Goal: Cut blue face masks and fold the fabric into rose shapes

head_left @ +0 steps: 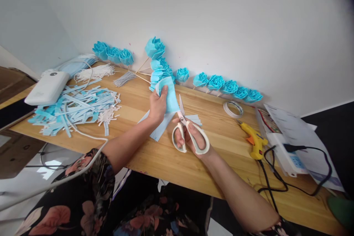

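A folded piece of light blue fabric is pinched in my left hand, thumb on top. My right hand has its fingers through the white handles of the scissors. Their blades are parted and point up beside the fabric's lower right corner. More pale blue pieces lie on the wooden table below my hands. Just behind the fabric is a cluster of blue fabric flowers on thin sticks, with one flower raised above the others.
Blue strips are heaped at the left beside a white power bank and its cable. More flowers line the wall. On the right are a tape roll, a yellow glue gun and a power strip.
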The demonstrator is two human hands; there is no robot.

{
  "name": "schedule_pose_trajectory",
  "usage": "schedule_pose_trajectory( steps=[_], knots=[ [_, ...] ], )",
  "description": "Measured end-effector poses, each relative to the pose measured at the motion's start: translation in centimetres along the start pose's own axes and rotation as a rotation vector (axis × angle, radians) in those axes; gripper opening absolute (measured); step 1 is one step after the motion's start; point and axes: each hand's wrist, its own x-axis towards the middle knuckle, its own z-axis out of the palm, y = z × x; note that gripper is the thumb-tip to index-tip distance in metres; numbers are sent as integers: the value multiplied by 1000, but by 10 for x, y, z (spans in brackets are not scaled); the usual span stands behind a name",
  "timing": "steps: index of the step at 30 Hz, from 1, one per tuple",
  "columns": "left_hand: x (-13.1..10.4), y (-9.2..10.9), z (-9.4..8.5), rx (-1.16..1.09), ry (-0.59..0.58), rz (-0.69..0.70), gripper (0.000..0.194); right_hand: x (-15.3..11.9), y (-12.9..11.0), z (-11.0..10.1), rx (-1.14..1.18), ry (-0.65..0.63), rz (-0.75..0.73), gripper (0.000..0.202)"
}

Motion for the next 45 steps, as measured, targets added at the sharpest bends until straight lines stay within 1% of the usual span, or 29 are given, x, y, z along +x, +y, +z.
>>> schedule_pose_trajectory(
  steps=[8, 12, 21, 24, 28, 31, 37, 41, 45],
  knots=[
    [0, 2, 1, 25, 19, -49, 23, 1, 4, 1, -15, 46, -35, 42],
    [2, 1, 0, 19, 22, -60, 27, 1, 4, 1, -18, 63, -34, 43],
    [7, -1, -1, -16, 16, -30, 36, 1, 5, -1, -52, 69, -46, 41],
    [8, -1, -2, -28, 12, -19, 37, 1, 6, -4, -21, 34, -24, 43],
    [9, -1, -3, -8, 11, -3, 36, 2, 3, -5, 89, -91, 29, 52],
    [10, -1, -4, 29, 23, 5, 39, 1, -1, -3, 118, -144, 53, 53],
    [12, -1, -4, 51, 37, 5, 40, 1, -2, -1, 79, -146, 72, 56],
    [9, -3, -4, 78, 15, 12, 39, 1, -3, -1, 37, -123, 52, 63],
    [6, -6, -3, 93, -19, 51, 36, 1, -4, -1, 27, -121, 21, 63]
  ],
)
